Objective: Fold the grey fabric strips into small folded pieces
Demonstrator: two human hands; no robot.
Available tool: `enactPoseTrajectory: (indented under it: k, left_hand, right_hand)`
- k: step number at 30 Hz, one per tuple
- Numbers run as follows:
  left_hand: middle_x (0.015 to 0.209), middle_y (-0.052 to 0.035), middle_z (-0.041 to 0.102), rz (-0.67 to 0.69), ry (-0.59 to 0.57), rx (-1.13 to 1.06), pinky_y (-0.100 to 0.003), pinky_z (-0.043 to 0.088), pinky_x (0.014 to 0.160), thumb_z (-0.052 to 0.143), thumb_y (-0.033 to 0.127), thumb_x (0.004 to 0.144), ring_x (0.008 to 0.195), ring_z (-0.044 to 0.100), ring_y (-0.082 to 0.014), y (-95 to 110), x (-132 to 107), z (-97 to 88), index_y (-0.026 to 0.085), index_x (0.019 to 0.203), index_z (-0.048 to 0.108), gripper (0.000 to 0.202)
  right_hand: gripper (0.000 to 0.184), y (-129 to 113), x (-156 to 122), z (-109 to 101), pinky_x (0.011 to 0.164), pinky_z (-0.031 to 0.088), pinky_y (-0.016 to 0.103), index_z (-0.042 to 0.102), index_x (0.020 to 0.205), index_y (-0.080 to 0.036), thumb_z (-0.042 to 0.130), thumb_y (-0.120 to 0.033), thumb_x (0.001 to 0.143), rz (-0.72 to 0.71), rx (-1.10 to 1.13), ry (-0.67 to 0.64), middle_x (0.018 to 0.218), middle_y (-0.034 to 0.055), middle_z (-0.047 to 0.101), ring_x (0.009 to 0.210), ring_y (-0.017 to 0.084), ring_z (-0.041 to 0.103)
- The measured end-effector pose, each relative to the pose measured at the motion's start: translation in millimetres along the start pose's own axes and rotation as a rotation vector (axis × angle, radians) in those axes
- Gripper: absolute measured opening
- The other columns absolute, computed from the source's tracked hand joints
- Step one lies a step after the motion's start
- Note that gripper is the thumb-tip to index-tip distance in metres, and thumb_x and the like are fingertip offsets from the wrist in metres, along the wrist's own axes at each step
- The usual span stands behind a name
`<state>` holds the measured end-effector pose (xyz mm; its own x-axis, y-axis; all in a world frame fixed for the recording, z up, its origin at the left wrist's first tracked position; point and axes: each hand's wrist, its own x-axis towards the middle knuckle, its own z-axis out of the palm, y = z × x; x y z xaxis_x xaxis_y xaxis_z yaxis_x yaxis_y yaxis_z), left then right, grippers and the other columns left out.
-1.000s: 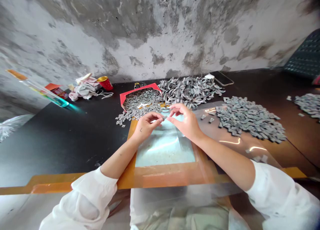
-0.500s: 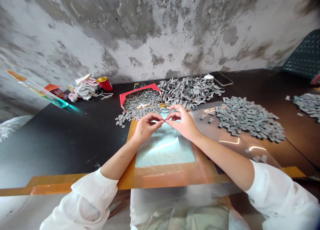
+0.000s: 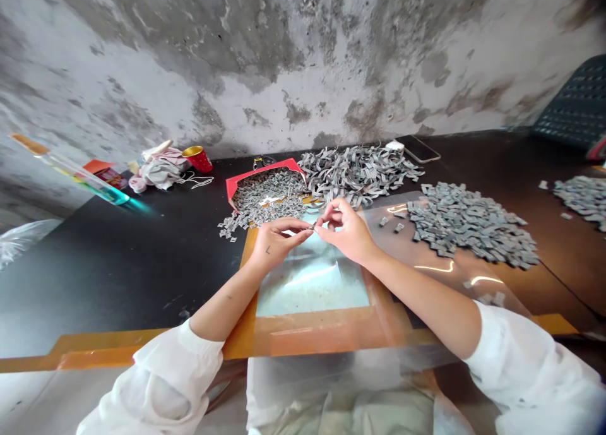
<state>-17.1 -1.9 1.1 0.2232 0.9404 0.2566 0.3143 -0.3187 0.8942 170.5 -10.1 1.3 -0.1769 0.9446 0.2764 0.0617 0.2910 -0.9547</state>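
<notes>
Since the earlier frames, the fingers of your left hand (image 3: 277,245) have straightened and your fingertips have closed in until they meet. In the head view, your left hand and right hand (image 3: 345,230) are pressed together only at the fingertips, pinching a tiny gray piece (image 3: 312,230) between them, too small to make out clearly. Below your hands lies a board with an orange frame (image 3: 312,324) and a pale, glossy panel. Just ahead of your left hand is a red box lid (image 3: 265,167) filled with small gray pieces, some spilling onto the black table (image 3: 142,264). Ahead of your right hand is a heap of gray strips (image 3: 360,173). To the right of that hand, a pile of cut gray pieces (image 3: 473,226) sits on a clear plastic sheet (image 3: 392,233). Farther left of your hands are a red cup (image 3: 199,159) and crumpled cloth (image 3: 161,173). White sleeves (image 3: 165,378) cover your upper arms.
</notes>
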Motion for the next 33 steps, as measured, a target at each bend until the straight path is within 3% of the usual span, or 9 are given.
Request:
enactPoseTrajectory:
  k: [5, 12, 21, 27, 33]
  left_hand:
    - [0.076, -0.0044, 0.073, -0.098, 0.014, 0.023, -0.023, 0.052, 0.059, 0.078, 0.041, 0.068, 0.065, 0.065, -0.0145, 1, 1, -0.3, 0.017, 0.078, 0.074, 0.027]
    - [0.068, -0.0020, 0.069, -0.168, -0.017, -0.077, -0.020, 0.047, 0.055, 0.080, 0.042, 0.066, 0.057, 0.059, -0.0101, -7, 3, -1.0, 0.016, 0.077, 0.073, 0.029]
    - [0.070, -0.0028, 0.069, -0.133, -0.063, -0.082, -0.024, 0.051, 0.057, 0.078, 0.041, 0.068, 0.060, 0.061, -0.0130, -7, 2, -0.4, 0.017, 0.078, 0.072, 0.027]
    - [0.077, -0.0030, 0.070, 0.008, -0.048, 0.106, -0.022, 0.051, 0.059, 0.068, 0.033, 0.075, 0.066, 0.063, -0.0134, 4, -2, 3.0, 0.017, 0.080, 0.069, 0.016]
    - [0.066, -0.0002, 0.065, 0.041, -0.089, 0.183, -0.021, 0.046, 0.053, 0.065, 0.024, 0.073, 0.052, 0.054, -0.0096, 11, -5, 4.1, 0.017, 0.079, 0.068, 0.010]
  right_hand:
    - [0.028, 0, -1, 0, 0.059, 0.042, 0.025, 0.040, 0.085, -0.023, 0.066, -0.026, 0.074, -0.039, -0.035, 0.005, 0.082, -0.0024, 0.064, 0.056, 0.008, 0.047]
    - [0.025, 4, 1, -3, 0.072, 0.050, 0.029, 0.052, 0.094, -0.021, 0.068, -0.029, 0.077, -0.089, -0.001, -0.058, 0.091, 0.0010, 0.063, 0.073, 0.012, 0.059]
    - [0.022, 8, 2, -2, 0.073, 0.051, 0.028, 0.056, 0.094, -0.021, 0.067, -0.031, 0.078, -0.018, 0.036, -0.064, 0.089, 0.0017, 0.065, 0.080, 0.014, 0.062]
    - [0.026, 12, 4, -1, 0.069, 0.049, 0.028, 0.057, 0.094, -0.021, 0.071, -0.032, 0.075, 0.000, 0.016, -0.055, 0.086, 0.0013, 0.066, 0.077, 0.014, 0.062]
    - [0.016, 11, 3, 1, 0.072, 0.047, 0.028, 0.057, 0.089, -0.021, 0.066, -0.022, 0.075, -0.008, 0.007, -0.080, 0.085, 0.0000, 0.064, 0.078, 0.014, 0.060]
